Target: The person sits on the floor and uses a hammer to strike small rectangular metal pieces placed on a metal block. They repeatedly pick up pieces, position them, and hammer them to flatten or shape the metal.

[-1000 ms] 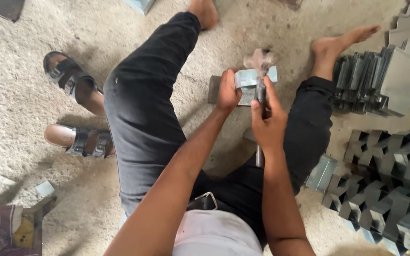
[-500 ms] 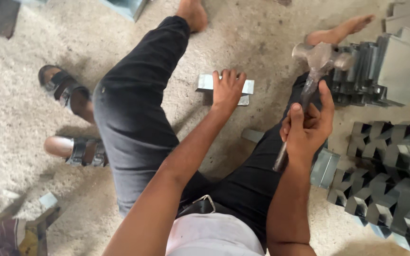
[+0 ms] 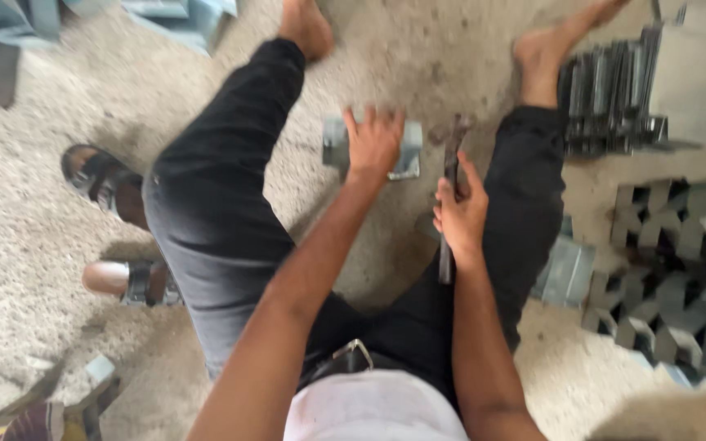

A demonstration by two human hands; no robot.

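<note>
My left hand's fingers (image 3: 379, 122) are spread flat and pressed down on a small grey metal bracket (image 3: 408, 153) that lies on the sandy floor (image 3: 26, 245) between my legs; the left hand (image 3: 373, 145) covers most of the bracket, so I see only its two ends poking out on either side of the knuckles. Well to the left of those fingers I see two sandalled feet (image 3: 116, 229) of another person, one above the other, just beside my bent left leg in black trousers (image 3: 214, 220). Just to the right of the bracket, my right hand (image 3: 461, 214) is wrapped tight around the handle of a hammer (image 3: 451, 184), fingers curled together in a fist grip; the hammer head points away from me and sits near the bracket's right end, though motion blur keeps me from telling whether it touches the metal. Further right of that hand, past my right leg, a row of upright metal pieces (image 3: 614, 98) stands by my bare right foot (image 3: 549, 45), and below it a heap of more grey brackets (image 3: 680, 261) is interlocked on the floor, with one loose piece (image 3: 567, 273) lying close to my right knee.
</note>
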